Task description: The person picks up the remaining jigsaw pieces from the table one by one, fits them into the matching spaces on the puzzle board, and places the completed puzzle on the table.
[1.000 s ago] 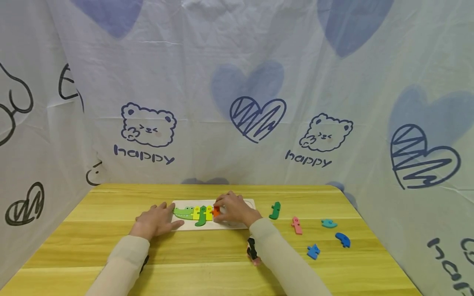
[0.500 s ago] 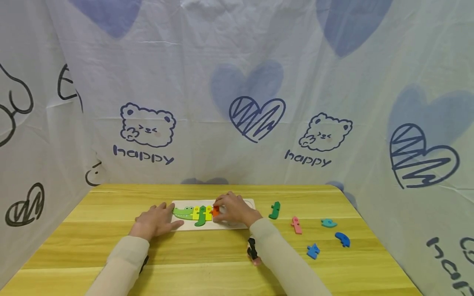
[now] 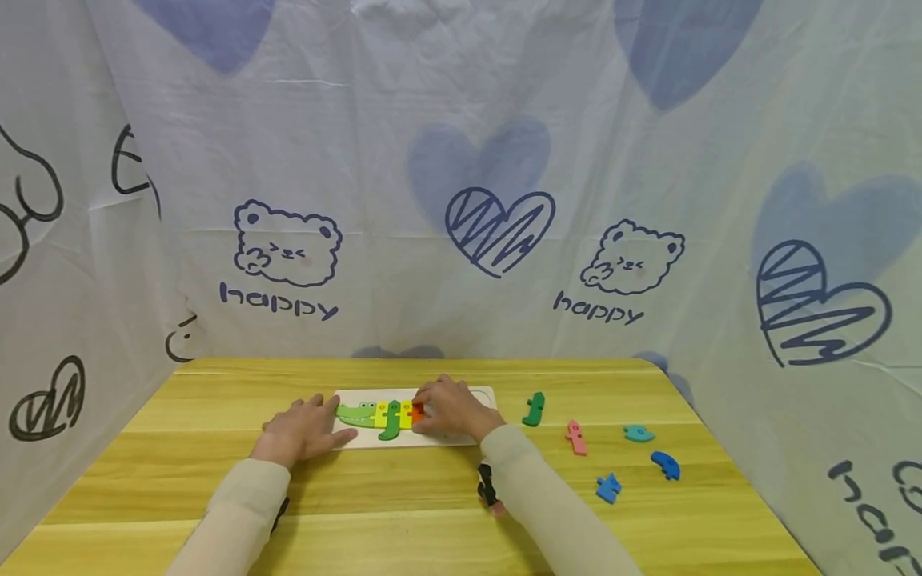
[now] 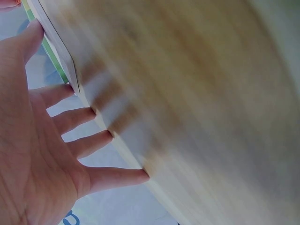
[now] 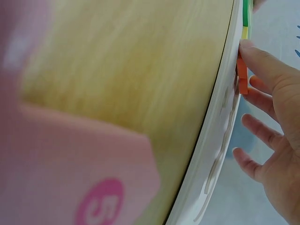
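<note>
A white puzzle board (image 3: 360,442) lies on the table with a crocodile partly laid in it: green head (image 3: 353,416), yellow piece (image 3: 381,416), green leg piece (image 3: 392,424) and another yellow piece (image 3: 406,415). My left hand (image 3: 301,430) rests at the board's left end, fingers straight and spread; in the left wrist view its thumb (image 4: 33,37) touches the board's edge. With thumb and fingers, my right hand (image 3: 455,410) pinches an orange piece (image 5: 242,79) right up against the second yellow one. That hand hides much of the board's right half.
Right of the board lie a green leg piece (image 3: 535,409), a pink piece (image 3: 576,438), a teal piece (image 3: 639,434), a curved blue piece (image 3: 666,466) and a pointed blue piece (image 3: 609,488). A printed cloth (image 3: 403,312) hangs behind the table.
My right hand has shifted slightly left with the orange piece, closing it up to the yellow one. My left hand stays where it was.
</note>
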